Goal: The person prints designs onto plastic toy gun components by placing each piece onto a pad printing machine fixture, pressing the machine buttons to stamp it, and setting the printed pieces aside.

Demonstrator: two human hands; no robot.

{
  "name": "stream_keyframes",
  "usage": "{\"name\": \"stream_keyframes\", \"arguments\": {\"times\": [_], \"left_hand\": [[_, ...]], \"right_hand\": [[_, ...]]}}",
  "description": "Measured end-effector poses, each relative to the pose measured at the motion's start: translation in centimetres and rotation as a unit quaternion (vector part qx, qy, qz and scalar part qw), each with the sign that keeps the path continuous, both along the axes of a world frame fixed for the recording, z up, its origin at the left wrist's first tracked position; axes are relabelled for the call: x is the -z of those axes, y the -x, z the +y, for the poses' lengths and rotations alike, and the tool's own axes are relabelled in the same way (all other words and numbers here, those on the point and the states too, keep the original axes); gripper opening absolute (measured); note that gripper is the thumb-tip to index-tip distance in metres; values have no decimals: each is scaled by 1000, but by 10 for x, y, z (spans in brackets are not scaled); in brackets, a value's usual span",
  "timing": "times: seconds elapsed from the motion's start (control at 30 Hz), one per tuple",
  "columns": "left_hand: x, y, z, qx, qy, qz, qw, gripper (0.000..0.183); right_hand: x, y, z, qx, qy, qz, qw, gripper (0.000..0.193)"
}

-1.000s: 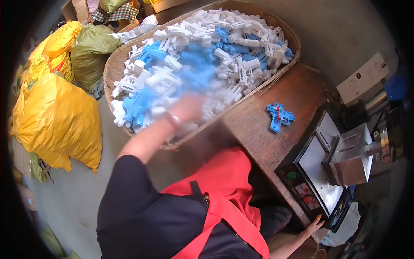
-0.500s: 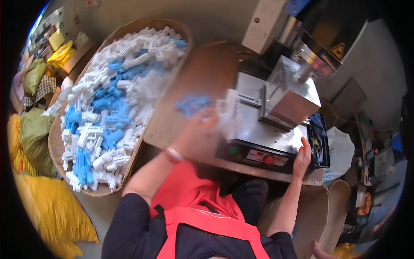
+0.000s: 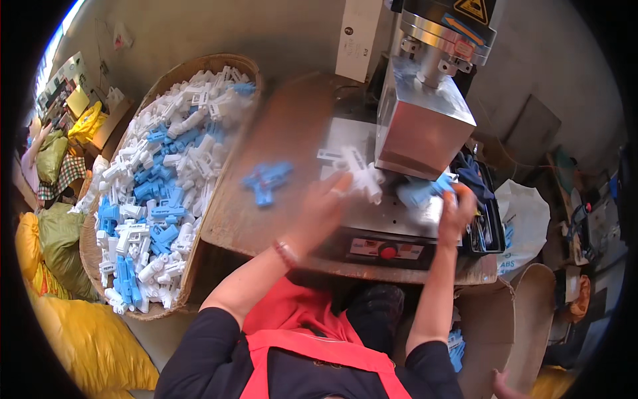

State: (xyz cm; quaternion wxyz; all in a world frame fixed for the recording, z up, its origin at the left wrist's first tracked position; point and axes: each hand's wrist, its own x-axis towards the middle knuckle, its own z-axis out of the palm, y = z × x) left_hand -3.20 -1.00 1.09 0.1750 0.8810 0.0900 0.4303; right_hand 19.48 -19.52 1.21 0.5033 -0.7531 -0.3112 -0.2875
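My left hand (image 3: 324, 207), smeared by motion, reaches over the machine's metal plate (image 3: 372, 216). Its fingers are on a white plastic toy pistol (image 3: 360, 174), left of the press's square metal block (image 3: 425, 126). At the plate's right side my right hand (image 3: 457, 211) has its fingers closed around the end of a light-blue toy pistol (image 3: 420, 193). That pistol is blurred and lies just below the block's lower edge. Another blue toy pistol (image 3: 267, 181), perhaps more than one, rests on the wooden table left of my left hand.
Left of the table stands a long basket (image 3: 85, 246) heaped with white and blue toy pistols. A black tray (image 3: 493, 243) of tools sits beside the plate. Below right, a cardboard box (image 3: 488, 326) has blue pieces in it. The machine's front carries a red button (image 3: 387, 251).
My view has turned, so the scene sits further left. My left hand has moved right with the white toy pistol onto the plate. The right hand has gone from the machine's edge to a blue one.
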Motion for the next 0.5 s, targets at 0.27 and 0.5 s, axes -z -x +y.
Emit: {"name": "stream_keyframes", "arguments": {"times": [0.27, 0.5], "left_hand": [[-2, -113, -5, -48, -48, 34, 997, 10], [15, -34, 2, -64, -70, 81, 992, 49]], "right_hand": [[-17, 109, -224, 178, 7, 16, 984, 31], [66, 48, -156, -2, 136, 204, 969, 48]]}}
